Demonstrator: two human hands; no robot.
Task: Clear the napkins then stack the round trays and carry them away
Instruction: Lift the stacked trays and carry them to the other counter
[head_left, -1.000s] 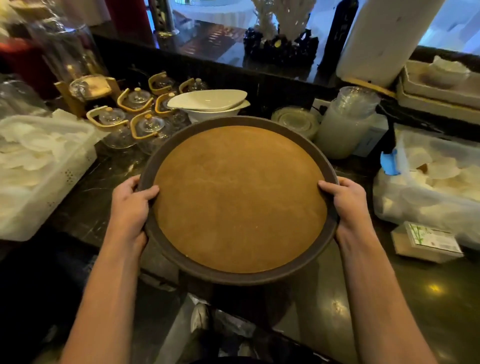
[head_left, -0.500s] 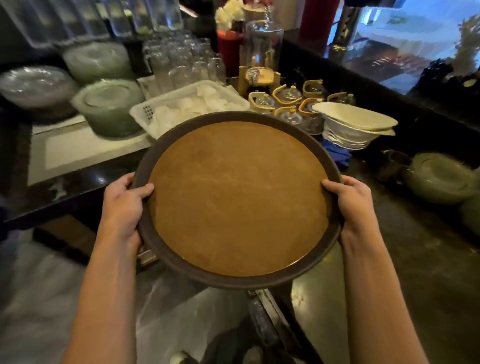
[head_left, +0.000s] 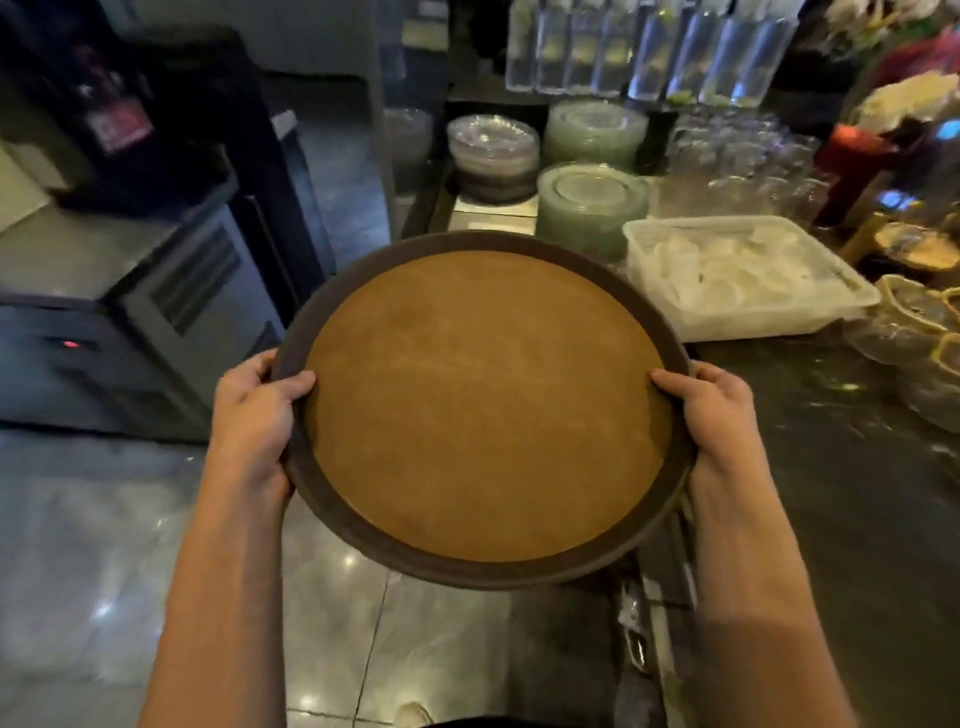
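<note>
Tray sits level in the air in front of you, over the floor just left of the counter; its brown top is bare, no napkins on it, so the clearing looks done; whether more trays are stacked beneath it you cannot tell from above; judged from this, you are in the carrying step, with only the set-down left. Your left hand is closed on the left rim, thumb on top; your right hand grips the right rim the same way. Beyond the tray, on the counter, stand stacked plates and a white bin.
</note>
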